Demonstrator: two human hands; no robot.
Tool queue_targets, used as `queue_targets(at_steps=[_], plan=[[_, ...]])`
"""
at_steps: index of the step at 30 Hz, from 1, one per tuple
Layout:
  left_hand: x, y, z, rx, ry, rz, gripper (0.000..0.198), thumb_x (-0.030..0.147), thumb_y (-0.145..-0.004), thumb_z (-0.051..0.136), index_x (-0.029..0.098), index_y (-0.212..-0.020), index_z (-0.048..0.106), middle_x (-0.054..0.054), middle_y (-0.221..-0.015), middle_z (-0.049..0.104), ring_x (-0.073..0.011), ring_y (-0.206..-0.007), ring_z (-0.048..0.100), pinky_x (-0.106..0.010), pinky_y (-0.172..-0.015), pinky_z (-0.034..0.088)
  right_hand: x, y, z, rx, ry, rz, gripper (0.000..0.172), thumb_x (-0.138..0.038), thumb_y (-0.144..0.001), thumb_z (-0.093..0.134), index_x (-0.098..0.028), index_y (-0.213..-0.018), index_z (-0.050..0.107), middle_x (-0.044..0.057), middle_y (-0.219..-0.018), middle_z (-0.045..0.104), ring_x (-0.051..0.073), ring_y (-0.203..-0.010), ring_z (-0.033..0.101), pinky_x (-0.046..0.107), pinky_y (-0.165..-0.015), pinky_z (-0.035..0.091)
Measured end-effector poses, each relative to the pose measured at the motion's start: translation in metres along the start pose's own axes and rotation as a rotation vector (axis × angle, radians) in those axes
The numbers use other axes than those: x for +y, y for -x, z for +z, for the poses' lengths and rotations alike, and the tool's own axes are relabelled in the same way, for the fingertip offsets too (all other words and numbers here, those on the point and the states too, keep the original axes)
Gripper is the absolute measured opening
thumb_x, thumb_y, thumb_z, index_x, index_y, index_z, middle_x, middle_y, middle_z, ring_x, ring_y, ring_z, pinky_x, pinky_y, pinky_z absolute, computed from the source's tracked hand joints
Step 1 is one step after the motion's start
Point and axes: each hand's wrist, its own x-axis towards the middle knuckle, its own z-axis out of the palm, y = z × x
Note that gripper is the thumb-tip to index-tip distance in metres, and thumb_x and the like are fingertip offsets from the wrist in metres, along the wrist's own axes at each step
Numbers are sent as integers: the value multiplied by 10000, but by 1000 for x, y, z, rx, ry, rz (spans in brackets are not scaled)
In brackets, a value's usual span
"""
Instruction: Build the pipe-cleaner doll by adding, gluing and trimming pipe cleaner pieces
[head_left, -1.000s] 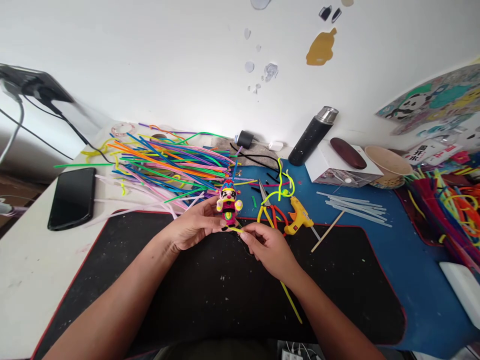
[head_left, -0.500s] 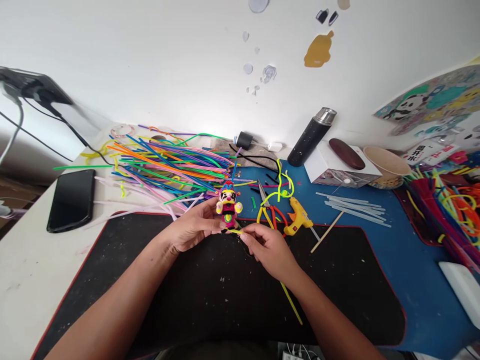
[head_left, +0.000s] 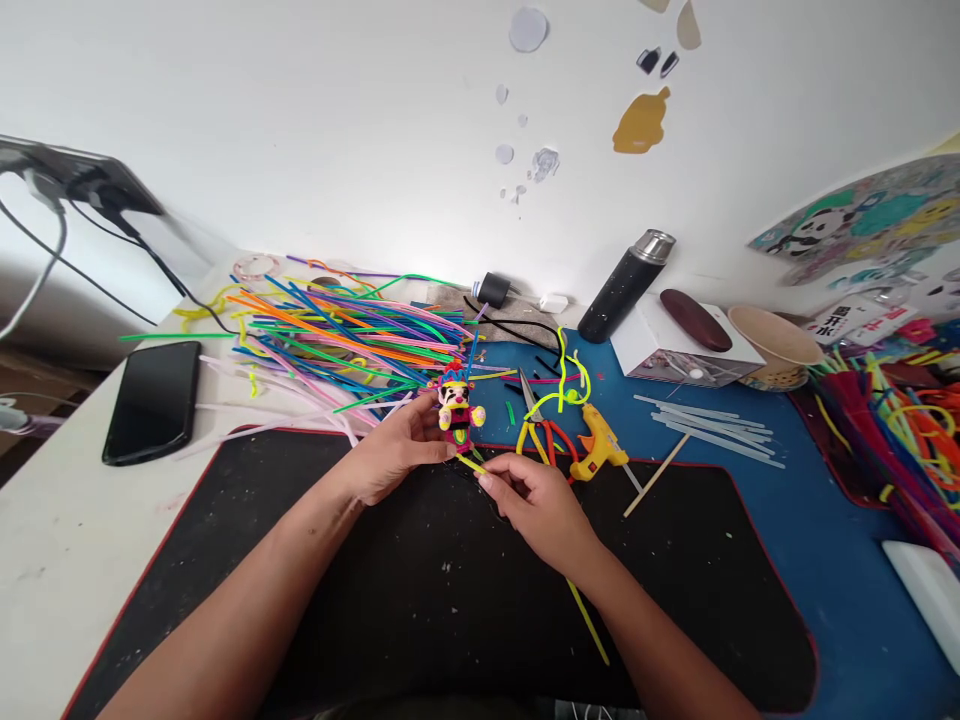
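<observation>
Figurine [head_left: 456, 414]: one, fuzzy, many-coloured, upright between the hands at the far edge of the mat [head_left: 442, 620]. Left hand [head_left: 397, 450]: thumb and fingers gripping the figurine by its side and base. Right hand [head_left: 540, 502]: thumb and forefinger pinching a short end of yellow stem [head_left: 471, 464], its tip at the figurine's foot; whether attached there, cannot be told.

Handling, as judged: left grip firm enough to stop turning, light enough not to flatten the fuzz. Right pinch best kept close to the tip, pressure small and even. Left thumb lies near the meeting point and may crowd it.

Yellow length [head_left: 589, 624]: emerges below the right wrist, towards the body; link with the pinched end hidden by the hand. Could snag under the forearm.

Tool [head_left: 550, 436], pointed, orange-and-yellow handles: just beyond the right hand; the nearest obstacle. Glue gun [head_left: 598, 446]: right of the tool. Stick [head_left: 656, 476], wooden: right of the right hand. Glue sticks [head_left: 712, 424]: farther right. Pile [head_left: 352, 330] of coloured stems: beyond the left hand, reaching close behind the figurine, limiting room there. Phone [head_left: 152, 405]: well left of the left hand. Flask [head_left: 622, 290]: well beyond the right hand, tilted in view.
</observation>
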Motion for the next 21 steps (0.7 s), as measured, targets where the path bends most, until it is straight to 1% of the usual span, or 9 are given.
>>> queue_targets(at_steps=[4,7,12,17,21], plan=[[-2,-1,-2,-5,-41,32,673,136,-657,962,237,-1272,710,-104,-1301,767,-281,-1163,724,-368,-999,562,-3,1,-3,4,68,-21,237,-416,-1007,630,-231,-1006,778,-11,-694,663,175,-643,616,273,-605,462],[-5,-2,-5,-13,-66,36,672,151,-666,966,247,-1278,706,-100,-1293,770,-286,-1182,715,-372,-1002,561,-6,2,-5,5,126,-49,230,-415,-1013,628,-242,-1006,779,-4,-701,691,184,-640,627,278,-597,450],[-9,-2,-8,-39,-60,20,730,147,-673,961,258,-1336,677,-108,-1322,755,-292,-1220,701,-387,-1023,556,-13,0,-10,-9,162,-91,220,-393,-1021,621,-253,-973,784,9,-799,758,193,-704,671,279,-616,446],[-9,-1,-6,-56,-55,-12,770,137,-673,950,229,-1374,646,-143,-1338,740,-327,-1297,665,-404,-1029,554,-14,-3,-14,4,155,-63,234,-404,-1023,609,-253,-977,782,-3,-726,721,182,-633,646,276,-586,440],[-7,0,-3,-93,-26,-19,720,116,-684,944,244,-1336,668,-126,-1331,751,-311,-1274,681,-391,-1025,558,-12,-7,-15,17,127,-54,245,-417,-1021,604,-250,-971,777,1,-752,719,179,-636,649,269,-580,453]])
